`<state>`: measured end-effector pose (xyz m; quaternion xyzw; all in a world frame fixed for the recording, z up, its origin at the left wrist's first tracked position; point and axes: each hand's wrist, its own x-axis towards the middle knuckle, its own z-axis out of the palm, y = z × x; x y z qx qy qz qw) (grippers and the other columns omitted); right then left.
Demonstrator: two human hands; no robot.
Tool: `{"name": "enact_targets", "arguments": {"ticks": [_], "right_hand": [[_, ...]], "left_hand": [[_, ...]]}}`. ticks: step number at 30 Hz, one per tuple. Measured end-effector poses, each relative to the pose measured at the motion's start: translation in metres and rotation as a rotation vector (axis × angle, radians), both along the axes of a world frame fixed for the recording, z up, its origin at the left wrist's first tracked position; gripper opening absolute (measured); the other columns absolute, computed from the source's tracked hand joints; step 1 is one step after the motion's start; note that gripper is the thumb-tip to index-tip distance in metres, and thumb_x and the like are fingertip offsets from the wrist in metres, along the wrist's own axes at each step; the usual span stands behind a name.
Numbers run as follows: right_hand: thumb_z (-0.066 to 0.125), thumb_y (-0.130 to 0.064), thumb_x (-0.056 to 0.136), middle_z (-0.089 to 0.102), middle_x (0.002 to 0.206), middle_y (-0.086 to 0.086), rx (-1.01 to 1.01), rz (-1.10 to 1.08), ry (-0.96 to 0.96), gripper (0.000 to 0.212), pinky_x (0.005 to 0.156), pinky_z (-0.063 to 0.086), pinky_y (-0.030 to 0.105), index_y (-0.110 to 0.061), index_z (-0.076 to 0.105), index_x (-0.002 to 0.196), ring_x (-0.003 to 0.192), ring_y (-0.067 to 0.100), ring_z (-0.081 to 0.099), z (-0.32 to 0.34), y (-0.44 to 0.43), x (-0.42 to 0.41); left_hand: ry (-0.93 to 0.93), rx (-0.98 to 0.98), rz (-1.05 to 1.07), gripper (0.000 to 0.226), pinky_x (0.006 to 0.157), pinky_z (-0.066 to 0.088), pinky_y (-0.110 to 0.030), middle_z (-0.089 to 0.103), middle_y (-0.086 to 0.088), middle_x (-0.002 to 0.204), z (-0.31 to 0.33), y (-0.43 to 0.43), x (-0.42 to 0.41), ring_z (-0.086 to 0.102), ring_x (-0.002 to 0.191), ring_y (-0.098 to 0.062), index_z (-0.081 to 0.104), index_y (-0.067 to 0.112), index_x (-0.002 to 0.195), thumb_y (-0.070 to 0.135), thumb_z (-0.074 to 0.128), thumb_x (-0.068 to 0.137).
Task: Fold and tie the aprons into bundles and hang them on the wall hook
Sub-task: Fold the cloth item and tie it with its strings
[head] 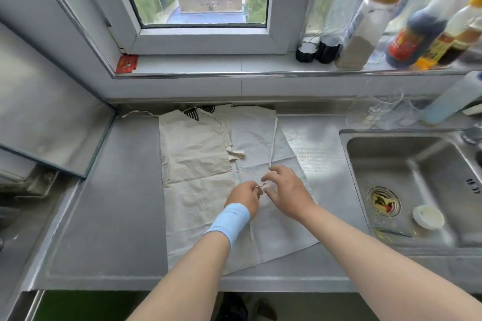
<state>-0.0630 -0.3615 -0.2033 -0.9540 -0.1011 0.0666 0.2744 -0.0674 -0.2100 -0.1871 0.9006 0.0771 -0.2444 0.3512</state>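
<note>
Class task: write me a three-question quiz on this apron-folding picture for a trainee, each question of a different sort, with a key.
1. True or false: the aprons lie spread flat on the counter, not yet bundled.
2. Multiple choice: which wrist wears the blue wristband? A left; B right; C neither.
3. Fill the gap: the left hand and the right hand both pinch an apron ____.

Key
1. True.
2. A.
3. tie, held between the two hands.
</note>
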Motion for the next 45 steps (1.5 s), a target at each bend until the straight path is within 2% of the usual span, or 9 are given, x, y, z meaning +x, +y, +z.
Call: {"name": "enact_targets", "arguments": {"ticks": [6,10,12,17,23,28,34,38,45], "right_hand": [[0.066,-0.028,0.085,0.015,0.156,0.009,-0.08,-0.429,0.361,0.077,0.109,0.033,0.048,-0.024,0.026,0.151,0.143,0.031,0.015,0.003,-0.022,-0.001],[0.067,-0.023,0.08,0.029,0.139,0.013,0.028,-0.596,0.412,0.079,0.099,0.042,0.041,-0.016,0.024,0.145,0.126,0.037,0.038,0.002,-0.016,-0.003],[0.067,-0.028,0.082,0.044,0.132,0.012,-0.064,-0.635,0.464,0.064,0.095,0.045,0.041,-0.012,0.033,0.134,0.118,0.036,0.052,0.004,-0.013,-0.002],[0.059,-0.039,0.081,0.065,0.105,-0.001,-0.213,-0.537,0.487,0.019,0.092,0.033,0.038,-0.024,0.059,0.092,0.11,0.026,0.058,0.016,-0.008,0.0],[0.062,-0.026,0.067,0.061,0.074,0.003,0.246,-0.357,0.515,0.014,0.061,0.042,0.027,-0.012,0.062,0.071,0.067,0.022,0.058,0.063,0.019,0.011],[0.073,-0.015,0.077,0.059,0.072,-0.003,0.312,-0.022,0.559,0.011,0.057,0.041,0.023,-0.016,0.062,0.073,0.065,0.013,0.055,0.109,0.091,0.019],[0.061,-0.045,0.091,0.062,0.119,-0.008,0.313,0.245,0.78,0.023,0.089,0.04,0.026,-0.027,0.075,0.088,0.106,0.009,0.053,0.103,0.17,0.017],[0.057,-0.026,0.086,0.07,0.114,-0.007,0.107,0.217,0.539,0.027,0.096,0.049,0.027,-0.025,0.073,0.106,0.11,0.015,0.063,0.067,0.188,0.024],[0.054,-0.025,0.084,0.027,0.151,0.005,-0.369,0.306,0.297,0.059,0.114,0.027,0.051,-0.03,0.044,0.142,0.143,0.025,0.019,0.027,0.174,0.039]], "left_hand": [[0.052,-0.195,0.368,0.03,0.069,0.034,-0.022,0.051,0.0,0.09,0.016,0.016,0.013,0.044,0.082,-0.017,0.049,0.026,0.075,0.003,0.045,0.094],[0.081,-0.237,0.403,0.033,0.039,0.02,-0.018,0.038,0.003,0.049,0.024,0.021,0.011,0.031,0.042,-0.016,0.046,0.019,0.06,0.025,0.052,0.091],[0.061,-0.212,0.366,0.042,0.039,0.018,-0.014,0.035,0.002,0.05,0.02,0.025,0.011,0.025,0.034,-0.013,0.044,0.019,0.056,0.034,0.051,0.094],[0.113,-0.299,0.402,0.029,0.042,0.023,-0.016,0.043,-0.002,0.058,0.023,0.032,0.004,0.032,0.041,-0.017,0.054,0.018,0.069,0.016,0.04,0.095],[0.034,-0.188,0.329,0.019,0.059,0.03,-0.028,0.048,-0.007,0.075,0.056,0.057,0.004,0.041,0.066,-0.023,0.063,0.009,0.083,0.019,0.048,0.087],[-0.277,0.009,0.499,0.042,0.066,0.037,-0.033,0.051,-0.011,0.069,0.093,0.107,0.007,0.047,0.072,-0.031,0.048,0.012,0.065,0.036,0.043,0.098],[-0.256,0.446,0.606,0.036,0.082,0.043,-0.038,0.064,-0.015,0.109,0.116,0.2,0.012,0.056,0.1,-0.036,0.065,0.013,0.102,0.034,0.036,0.098],[-0.048,0.711,0.57,0.034,0.101,0.034,-0.04,0.052,-0.01,0.131,0.099,0.239,0.0,0.041,0.125,-0.031,0.062,0.02,0.12,0.027,0.055,0.087],[-0.103,0.308,0.156,0.053,0.114,0.029,-0.039,0.036,-0.002,0.15,0.041,0.214,-0.002,0.031,0.137,-0.025,0.042,0.028,0.141,0.019,0.052,0.09]]}}
